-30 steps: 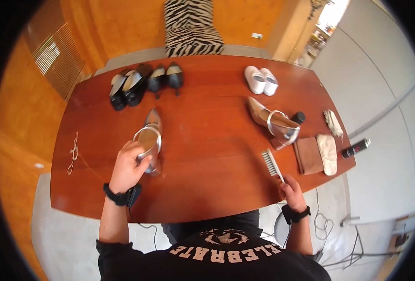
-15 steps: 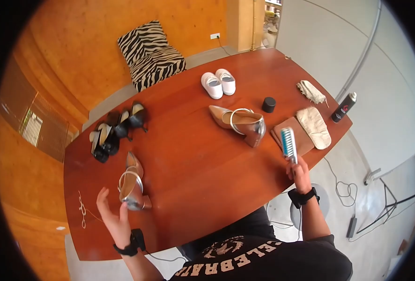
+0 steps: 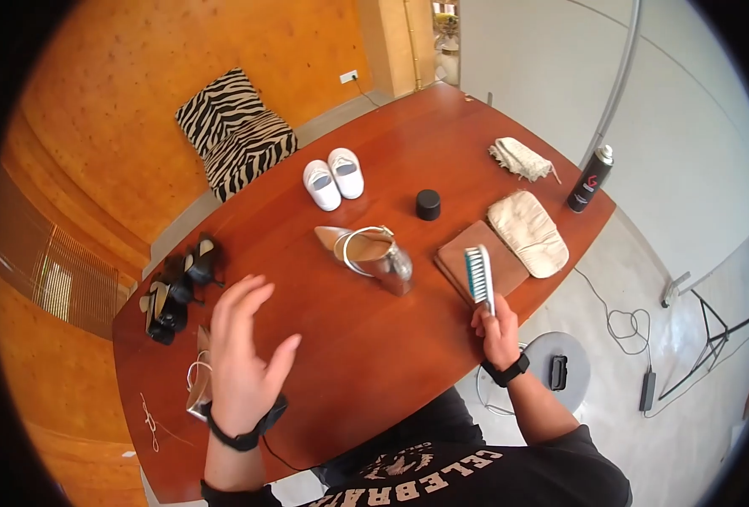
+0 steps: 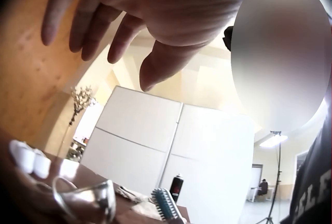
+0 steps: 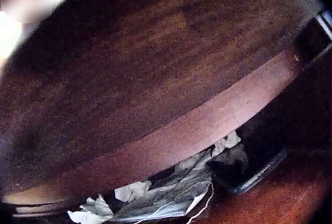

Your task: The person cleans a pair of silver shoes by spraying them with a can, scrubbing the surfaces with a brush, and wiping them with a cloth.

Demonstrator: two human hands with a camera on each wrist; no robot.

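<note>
My left hand (image 3: pixel 243 359) is raised over the near left of the table, fingers spread and thumb apart, holding nothing. It partly covers a silver strapped shoe (image 3: pixel 201 395). Its mate, another silver shoe (image 3: pixel 398 264) with a block heel, stands mid-table between my hands. In my right hand (image 3: pixel 499 336) I grip the handle of a brush (image 3: pixel 478 279) with white and teal bristles, held upright above the table's near edge. The left wrist view shows my empty palm (image 4: pixel 181 6) and the brush (image 4: pixel 166 203) beyond. Neither hand appears in the dark right wrist view.
A folded brown cloth (image 3: pixel 455 253) and cream mitt-like cloth (image 3: pixel 531 232) lie by the brush, with a spray can (image 3: pixel 592 179), black cap (image 3: pixel 428 205) and crumpled cream cloth (image 3: pixel 522 159) beyond. White shoes (image 3: pixel 346 173) stand farther back; black shoes (image 3: pixel 165 308) and string (image 3: pixel 149 414) are left.
My left hand has let go of the left silver shoe and lifted away, rightward over the table. The brush has risen upright in my right hand. The head view has swung right.
</note>
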